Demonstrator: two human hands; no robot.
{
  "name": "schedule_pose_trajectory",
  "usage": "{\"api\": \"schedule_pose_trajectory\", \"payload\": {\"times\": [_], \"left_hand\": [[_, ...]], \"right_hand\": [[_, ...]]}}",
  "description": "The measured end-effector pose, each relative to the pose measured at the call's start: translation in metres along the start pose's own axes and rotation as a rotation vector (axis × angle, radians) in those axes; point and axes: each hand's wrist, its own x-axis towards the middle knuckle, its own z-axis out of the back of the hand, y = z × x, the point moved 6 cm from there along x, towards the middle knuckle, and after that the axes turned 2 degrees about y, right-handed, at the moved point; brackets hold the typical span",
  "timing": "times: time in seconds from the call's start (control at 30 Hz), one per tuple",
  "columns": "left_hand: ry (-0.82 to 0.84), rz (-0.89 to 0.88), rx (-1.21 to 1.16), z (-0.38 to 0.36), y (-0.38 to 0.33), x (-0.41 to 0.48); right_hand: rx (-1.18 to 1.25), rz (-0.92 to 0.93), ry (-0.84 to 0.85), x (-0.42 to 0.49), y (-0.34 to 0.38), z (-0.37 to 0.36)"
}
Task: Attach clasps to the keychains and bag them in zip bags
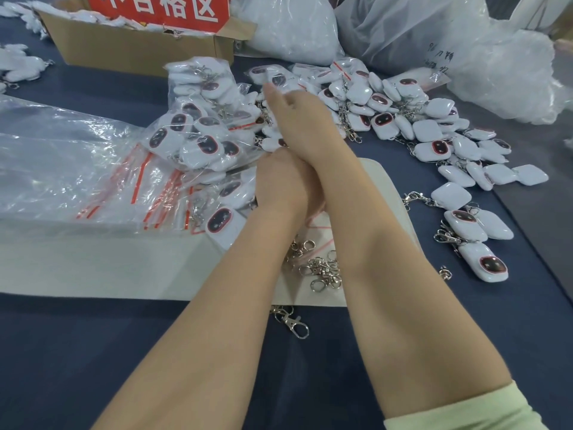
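My right hand (290,111) reaches across my left arm into a heap of white keychains with dark oval faces (381,119). Its thumb sticks up and its fingers are hidden behind the hand. My left hand (279,181) lies under my right forearm with its fingers curled at the red strip of a small zip bag (319,226), which it seems to hold. Loose silver clasps (322,271) lie on the white mat (108,262) below my wrists. Filled zip bags (198,141) are piled to the left, above several flat empty ones (155,187).
A cardboard box (136,48) with a red sign (161,7) stands at the back. Big plastic sacks (418,29) fill the back right. Clear plastic sheeting (55,144) covers the left. Keychains with clasps (477,234) lie at the right, and one clasp (294,324) lies off the mat.
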Motion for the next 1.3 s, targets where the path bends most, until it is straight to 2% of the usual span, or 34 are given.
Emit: {"api": "schedule_pose_trajectory", "payload": {"times": [0.03,0.07,0.13,0.23,0.33,0.4,0.5,0.63,0.77,1.0,1.3], "left_hand": [[-0.085,0.023,-0.109,0.005,0.001,-0.001],[-0.098,0.046,-0.193,0.008,0.003,-0.003],[-0.192,0.038,-0.255,0.01,0.003,-0.003],[-0.205,0.002,-0.275,0.008,0.003,-0.001],[-0.209,0.013,-0.296,0.006,0.005,0.001],[-0.217,0.009,-0.301,0.007,0.004,0.001],[-0.233,0.001,-0.326,0.008,0.005,0.001],[-0.224,0.002,-0.347,0.007,0.005,0.001],[-0.225,-0.002,-0.341,0.007,0.005,0.002],[-0.239,0.0,-0.333,0.007,0.005,0.002],[-0.225,0.004,-0.344,0.005,0.005,0.002]], "right_hand": [[0.105,-0.01,-0.113,-0.001,-0.006,0.008],[0.227,-0.047,-0.227,-0.003,-0.015,0.017],[0.52,-0.196,-0.403,-0.008,-0.04,0.032],[0.946,-0.359,-0.422,-0.013,-0.077,0.033],[0.945,-0.449,-0.411,-0.017,-0.101,0.033],[0.956,-0.426,-0.402,-0.016,-0.103,0.03],[1.105,-0.398,-0.365,-0.015,-0.097,0.02],[1.062,-0.382,-0.326,-0.013,-0.1,0.017],[1.269,-0.332,-0.282,-0.011,-0.098,0.014],[1.025,-0.181,-0.216,-0.012,-0.09,0.016],[1.114,-0.226,-0.21,-0.012,-0.087,0.012]]}}
